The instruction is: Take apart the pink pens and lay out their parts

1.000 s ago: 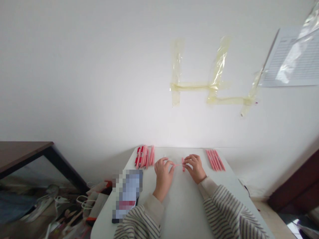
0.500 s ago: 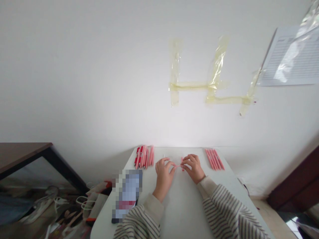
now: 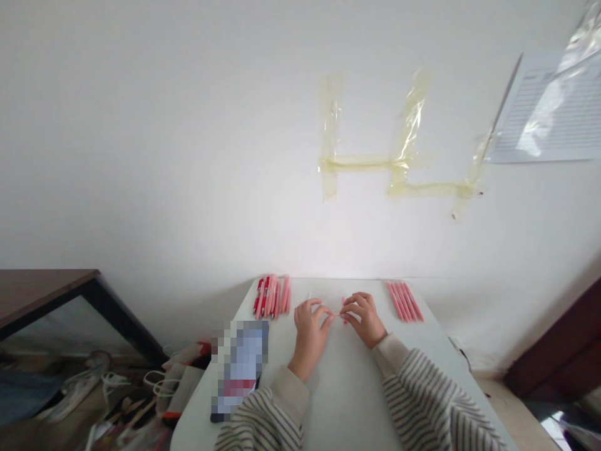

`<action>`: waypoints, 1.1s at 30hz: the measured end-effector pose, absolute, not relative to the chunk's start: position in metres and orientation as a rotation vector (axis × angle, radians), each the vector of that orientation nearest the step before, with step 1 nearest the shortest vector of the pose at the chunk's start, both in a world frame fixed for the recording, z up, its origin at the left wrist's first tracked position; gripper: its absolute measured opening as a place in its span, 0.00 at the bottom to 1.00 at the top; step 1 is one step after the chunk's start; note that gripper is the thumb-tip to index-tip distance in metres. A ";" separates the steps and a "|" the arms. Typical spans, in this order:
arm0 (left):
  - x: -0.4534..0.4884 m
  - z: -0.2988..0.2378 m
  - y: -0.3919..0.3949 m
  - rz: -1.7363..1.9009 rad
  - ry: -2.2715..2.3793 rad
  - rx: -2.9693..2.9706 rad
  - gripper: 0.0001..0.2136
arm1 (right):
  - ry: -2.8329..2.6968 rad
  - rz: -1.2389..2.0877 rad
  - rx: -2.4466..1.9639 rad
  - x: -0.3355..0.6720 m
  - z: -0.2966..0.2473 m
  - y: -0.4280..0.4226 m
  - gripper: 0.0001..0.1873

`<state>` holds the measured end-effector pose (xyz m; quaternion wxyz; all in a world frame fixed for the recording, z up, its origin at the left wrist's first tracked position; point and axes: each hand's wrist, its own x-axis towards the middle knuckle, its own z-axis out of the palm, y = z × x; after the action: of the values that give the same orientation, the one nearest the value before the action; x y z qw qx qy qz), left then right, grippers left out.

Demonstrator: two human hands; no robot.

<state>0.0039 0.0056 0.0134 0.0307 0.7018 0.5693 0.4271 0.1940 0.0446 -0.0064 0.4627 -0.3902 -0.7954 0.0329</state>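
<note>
Over the middle of the white table, my left hand and my right hand meet fingertip to fingertip. Both pinch a thin pink pen part, one at each end; the fingers cover most of it. Just behind my right fingertips lies another small pink piece, partly hidden. A short clear or white piece rests beyond my left hand. Several pink pens lie side by side to the right. On the left is a group of pink and red pens.
A blurred-out, phone-like flat object lies at the table's left side. A white wall with tape strips stands right behind the table. Bags and clutter fill the floor at left, near a dark-framed desk.
My hands have drawn very slightly closer together around the thin pink pen part. The pens and the other things on the table have stayed in place.
</note>
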 end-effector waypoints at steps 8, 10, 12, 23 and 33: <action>0.002 0.011 0.008 1.327 1.768 2.167 0.04 | -1.944 0.040 -0.940 0.194 -0.006 0.045 0.03; 0.002 0.011 0.008 1.323 1.778 2.177 0.04 | -1.945 0.038 -0.938 0.194 -0.006 0.045 0.03; 0.002 0.011 0.008 1.322 1.783 2.189 0.04 | -1.944 0.037 -0.939 0.194 -0.006 0.045 0.03; 0.003 0.014 0.007 1.312 1.781 2.194 0.04 | -1.953 0.059 -0.967 0.195 -0.007 0.045 0.03; 0.003 0.012 0.008 1.304 1.760 2.185 0.03 | -1.942 0.015 -0.957 0.196 -0.009 0.048 0.02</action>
<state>0.0026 0.0077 0.0116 0.0238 0.7062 0.5686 0.4212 0.1955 0.0478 -0.0095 0.4694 -0.3902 -0.7921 0.0060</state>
